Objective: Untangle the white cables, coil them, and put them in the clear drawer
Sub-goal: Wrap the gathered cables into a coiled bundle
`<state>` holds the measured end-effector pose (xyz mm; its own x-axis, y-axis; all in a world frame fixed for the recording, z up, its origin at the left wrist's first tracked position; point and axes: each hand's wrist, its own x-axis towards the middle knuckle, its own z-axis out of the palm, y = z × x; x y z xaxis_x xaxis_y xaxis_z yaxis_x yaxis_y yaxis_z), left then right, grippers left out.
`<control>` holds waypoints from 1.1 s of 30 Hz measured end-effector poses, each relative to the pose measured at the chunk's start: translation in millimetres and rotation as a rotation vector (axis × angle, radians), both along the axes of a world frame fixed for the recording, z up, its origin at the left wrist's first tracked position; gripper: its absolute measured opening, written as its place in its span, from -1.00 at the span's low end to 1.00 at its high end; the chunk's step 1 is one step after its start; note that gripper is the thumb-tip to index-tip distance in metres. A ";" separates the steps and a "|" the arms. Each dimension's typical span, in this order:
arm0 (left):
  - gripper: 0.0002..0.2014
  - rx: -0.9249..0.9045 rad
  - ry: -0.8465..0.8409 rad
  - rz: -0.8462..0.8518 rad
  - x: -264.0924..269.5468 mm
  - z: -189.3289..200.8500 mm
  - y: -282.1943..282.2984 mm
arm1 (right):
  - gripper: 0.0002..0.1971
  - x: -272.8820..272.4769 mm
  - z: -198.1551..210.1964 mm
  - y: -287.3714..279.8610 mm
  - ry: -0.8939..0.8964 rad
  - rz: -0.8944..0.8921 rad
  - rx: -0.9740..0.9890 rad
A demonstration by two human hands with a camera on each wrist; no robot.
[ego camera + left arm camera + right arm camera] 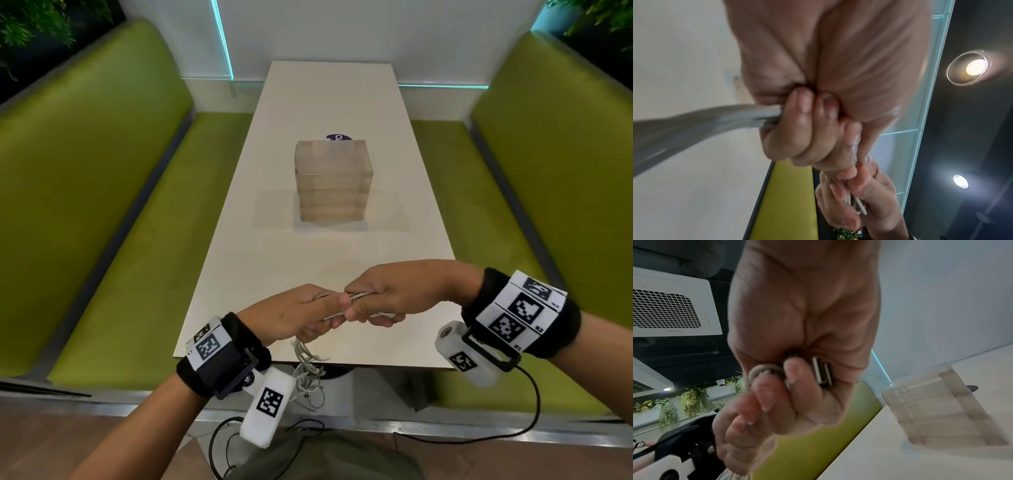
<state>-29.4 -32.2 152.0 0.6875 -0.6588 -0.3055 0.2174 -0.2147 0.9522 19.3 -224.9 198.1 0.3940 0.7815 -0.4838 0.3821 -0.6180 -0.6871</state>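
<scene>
Both hands meet over the near end of the white table [342, 102]. My left hand [305, 315] grips a bundle of white cables [356, 297], and my right hand [376, 298] grips the same bundle just to its right. A tangled length of cable [308, 370] hangs from my left hand past the table's near edge. In the left wrist view the cable bundle [725, 116] runs out of my left fist [801, 129]. In the right wrist view my right hand [793, 382] curls round a cable loop [764, 369] and a metal plug [821, 371]. The clear drawer unit [333, 181] stands mid-table, its drawers pushed in.
Green bench seats [102, 205] flank the table on both sides. A purple round sticker [337, 137] lies behind the drawer unit. Black sensor wires [513, 421] trail from my wrist bands near my lap. Bare tabletop lies between my hands and the drawers.
</scene>
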 end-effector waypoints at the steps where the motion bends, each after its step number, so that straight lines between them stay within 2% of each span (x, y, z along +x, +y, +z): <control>1: -0.62 0.001 -0.007 0.003 0.0 -0.4 -0.1 | -0.72 0.6 -0.3 -0.1 -0.012 0.005 -0.004; 4: -0.46 -0.027 -0.068 0.040 -1.6 -5.1 -1.7 | -0.72 3.8 1.9 0.1 -0.086 0.053 -0.010; 7: -0.23 -0.148 -0.094 0.088 -3.8 -14.6 -0.4 | -0.77 9.4 16.7 -0.5 -0.205 0.084 -0.019; 8: -0.22 -0.179 -0.090 0.107 -4.2 -17.8 1.2 | -0.78 12.3 24.5 -2.2 -0.246 0.078 -0.009; 12: -0.58 -0.249 -0.110 0.214 -4.7 -24.5 1.3 | -0.71 25.2 56.4 -12.3 -0.329 -0.023 0.034; 19: -0.74 -0.235 -0.220 0.362 -5.3 -22.1 -7.6 | -0.69 34.1 75.2 -18.5 -0.392 -0.107 0.107; 25: -0.77 -0.275 -0.255 0.572 0.9 -15.1 -9.4 | -0.70 32.0 57.0 -19.5 -0.371 -0.258 0.241; 29: -0.72 -0.459 -0.210 0.816 12.4 -2.0 -12.2 | -0.73 20.5 24.7 -2.8 -0.371 -0.404 0.357; 33: -0.68 -0.577 -0.134 0.913 21.1 6.0 -10.3 | -0.84 -0.4 -4.8 24.7 -0.441 -0.435 0.318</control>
